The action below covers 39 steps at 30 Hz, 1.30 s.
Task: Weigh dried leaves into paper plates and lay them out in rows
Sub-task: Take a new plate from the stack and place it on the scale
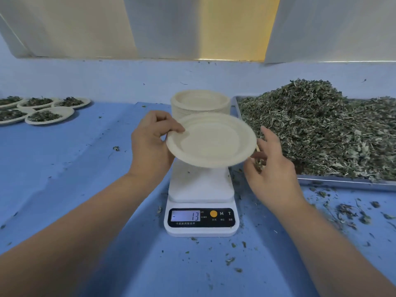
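Left hand (152, 142) pinches the rim of an empty paper plate (212, 140), held tilted above a scale (201, 211). Right hand (272, 168), fingers loosely spread, sits just beside the plate; heaped dried leaves (321, 129) lie just beyond it.

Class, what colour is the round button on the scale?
Orange-yellow; the button shows in the head view.

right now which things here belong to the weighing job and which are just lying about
In the job: empty paper plate, pinched by the left hand above the scale; right hand beside it; stack of plates; tray of dried leaves; filled plates far left.
Lying about: leaf scraps on the blue table cover; curtains behind.
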Each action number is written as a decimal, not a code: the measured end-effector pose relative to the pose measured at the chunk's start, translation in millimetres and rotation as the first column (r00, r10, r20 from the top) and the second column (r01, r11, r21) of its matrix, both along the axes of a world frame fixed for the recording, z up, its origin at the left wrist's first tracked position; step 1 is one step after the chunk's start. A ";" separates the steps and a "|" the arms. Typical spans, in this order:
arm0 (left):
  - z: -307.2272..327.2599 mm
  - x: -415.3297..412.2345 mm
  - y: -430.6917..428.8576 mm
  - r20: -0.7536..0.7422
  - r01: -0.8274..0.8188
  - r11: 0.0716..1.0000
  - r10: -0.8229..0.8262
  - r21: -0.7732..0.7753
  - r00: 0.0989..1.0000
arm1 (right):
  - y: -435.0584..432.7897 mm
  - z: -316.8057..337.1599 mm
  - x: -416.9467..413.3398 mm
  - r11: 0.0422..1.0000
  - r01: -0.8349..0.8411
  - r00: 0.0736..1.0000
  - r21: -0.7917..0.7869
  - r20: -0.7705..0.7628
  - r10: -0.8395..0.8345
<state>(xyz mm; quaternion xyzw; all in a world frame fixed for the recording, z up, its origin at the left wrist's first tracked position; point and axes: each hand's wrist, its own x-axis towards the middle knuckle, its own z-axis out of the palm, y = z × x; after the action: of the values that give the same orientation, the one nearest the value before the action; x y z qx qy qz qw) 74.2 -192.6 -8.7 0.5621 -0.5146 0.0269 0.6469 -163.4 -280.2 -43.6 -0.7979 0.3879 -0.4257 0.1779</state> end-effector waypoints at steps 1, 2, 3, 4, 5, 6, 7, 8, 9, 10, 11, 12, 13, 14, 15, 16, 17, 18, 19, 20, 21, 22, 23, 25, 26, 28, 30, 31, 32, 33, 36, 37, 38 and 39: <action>-5.8 0.9 6.5 0.010 0.016 1.000 -0.016 0.027 1.000 | 3.6 -0.7 2.9 0.998 -0.052 0.999 -0.018 0.015 0.052; -11.9 1.9 12.3 0.050 0.006 0.999 -0.008 0.052 0.999 | 7.3 -1.4 5.6 0.995 -0.092 0.995 -0.038 0.023 0.093; -17.8 3.4 17.7 0.090 -0.011 0.998 0.005 0.067 0.996 | 10.8 -2.0 8.3 0.991 -0.116 0.993 -0.069 0.029 0.118; -23.1 5.7 22.0 0.105 -0.020 0.997 0.012 0.074 0.994 | 12.8 -3.0 10.9 0.985 -0.124 0.991 -0.117 0.036 0.129; -28.0 8.0 25.6 0.108 -0.026 0.996 0.017 0.081 0.994 | 14.1 -4.5 12.7 0.979 -0.121 0.991 -0.167 0.040 0.129; -32.3 10.0 28.7 0.111 -0.040 0.996 0.030 0.086 0.993 | 14.8 -6.2 13.8 0.974 -0.114 0.992 -0.197 0.036 0.123; -35.4 11.4 31.5 0.106 -0.054 0.994 0.044 0.096 0.993 | 15.3 -7.1 14.4 0.972 -0.109 0.993 -0.207 0.022 0.116; -38.2 12.7 33.2 0.085 -0.053 0.992 0.043 0.115 0.995 | 15.2 -7.4 14.2 0.973 -0.103 0.994 -0.205 0.005 0.106; -40.3 13.6 34.1 0.055 -0.032 0.990 0.025 0.139 0.998 | 14.2 -7.4 13.4 0.976 -0.095 0.995 -0.195 -0.009 0.095; -41.8 14.4 34.3 0.033 -0.012 0.987 0.007 0.159 0.999 | 13.3 -7.3 12.8 0.979 -0.092 0.996 -0.180 -0.023 0.089; -42.6 15.1 34.0 0.010 0.008 0.985 -0.010 0.175 1.000 | 12.8 -7.5 12.5 0.981 -0.096 0.995 -0.166 -0.040 0.090; -43.6 16.5 33.2 -0.038 0.036 0.982 -0.029 0.183 0.999 | 13.0 -8.2 12.9 0.982 -0.108 0.993 -0.158 -0.058 0.100; -43.9 18.1 32.1 -0.120 0.077 0.979 -0.055 0.186 0.991 | 13.5 -9.1 13.1 0.981 -0.122 0.991 -0.154 -0.076 0.111; -43.7 19.6 31.3 -0.199 0.112 0.975 -0.073 0.194 0.977 | 13.9 -10.3 13.9 0.981 -0.125 0.990 -0.151 -0.087 0.113; -44.0 22.1 30.8 -0.239 0.127 0.969 -0.075 0.210 0.968 | 13.9 -11.4 15.2 0.981 -0.120 0.990 -0.154 -0.090 0.106; -44.9 24.8 30.2 -0.229 0.125 0.964 -0.070 0.234 0.971 | 13.0 -12.8 16.2 0.981 -0.110 0.991 -0.160 -0.092 0.096; -46.5 26.9 29.6 -0.188 0.119 0.958 -0.070 0.262 0.980 | 11.8 -14.2 16.5 0.981 -0.106 0.991 -0.166 -0.093 0.091; -47.8 27.9 29.5 -0.135 0.112 0.951 -0.075 0.288 0.988 | 11.0 -15.6 16.8 0.979 -0.109 0.991 -0.170 -0.094 0.094; -48.5 28.5 28.9 -0.093 0.105 0.945 -0.080 0.310 0.992 | 10.5 -16.6 16.7 0.978 -0.120 0.990 -0.168 -0.097 0.105; -49.6 29.2 27.7 -0.069 0.101 0.940 -0.082 0.325 0.994 | 10.5 -17.7 16.7 0.979 -0.135 0.988 -0.152 -0.101 0.121; -50.5 29.9 26.0 -0.054 0.097 0.936 -0.083 0.339 0.995 | 10.3 -18.2 16.8 0.982 -0.149 0.986 -0.115 -0.097 0.138; -51.4 30.2 24.6 -0.034 0.087 0.928 -0.080 0.362 0.996 | 10.2 -18.5 17.1 0.985 -0.157 0.985 -0.066 -0.086 0.152; -52.3 30.1 23.7 -0.004 0.073 0.917 -0.078 0.391 0.997 | 9.5 -18.1 16.9 0.987 -0.158 0.985 -0.016 -0.074 0.156; -55.6 30.7 24.0 0.047 0.053 0.881 -0.085 0.470 0.995 | 8.5 -16.7 15.4 0.993 -0.119 0.989 0.025 -0.086 0.121; -57.1 32.3 25.0 0.060 0.046 0.854 -0.090 0.517 0.994 | 8.6 -14.7 14.8 0.996 -0.087 0.990 0.014 -0.109 0.088; -60.1 37.3 26.2 0.049 0.044 0.798 -0.091 0.601 0.995 | 10.7 -10.3 13.2 0.999 -0.041 0.991 -0.024 -0.132 0.037; -59.9 42.3 26.3 -0.069 0.089 0.785 -0.058 0.614 0.996 | 13.6 -8.0 13.2 0.998 -0.035 0.991 -0.047 -0.131 0.029; -58.7 42.8 26.6 -0.154 0.112 0.798 -0.024 0.592 0.988 | 15.2 -7.7 13.4 0.998 -0.037 0.990 -0.052 -0.140 0.029; -56.9 42.3 27.2 -0.218 0.113 0.819 0.016 0.563 0.976 | 16.7 -7.8 14.0 0.998 -0.041 0.987 -0.049 -0.155 0.033; -55.3 41.2 27.9 -0.255 0.097 0.839 0.052 0.535 0.966 | 17.6 -7.9 14.4 0.998 -0.047 0.985 -0.045 -0.169 0.038; -53.8 37.6 28.7 -0.296 0.035 0.882 0.120 0.469 0.947 | 16.9 -7.2 13.7 0.998 -0.040 0.981 -0.051 -0.191 0.029; -53.3 36.9 28.9 -0.299 0.017 0.886 0.139 0.464 0.944 | 16.8 -7.3 13.6 0.998 -0.034 0.981 -0.049 -0.193 0.024; -52.4 36.0 29.0 -0.300 0.005 0.886 0.152 0.464 0.942 | 16.7 -7.5 13.6 0.998 -0.030 0.981 -0.047 -0.191 0.020; -51.4 35.0 28.8 -0.312 0.003 0.888 0.158 0.460 0.937 | 16.6 -7.7 13.5 0.999 -0.025 0.982 -0.046 -0.187 0.016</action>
<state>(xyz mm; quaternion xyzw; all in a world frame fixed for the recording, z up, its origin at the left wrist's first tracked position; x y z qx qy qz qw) 109.2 -163.9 -60.1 0.7138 -0.3635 -0.1653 0.5753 -150.0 -263.6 -51.4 -0.8422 0.3842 -0.3565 0.1260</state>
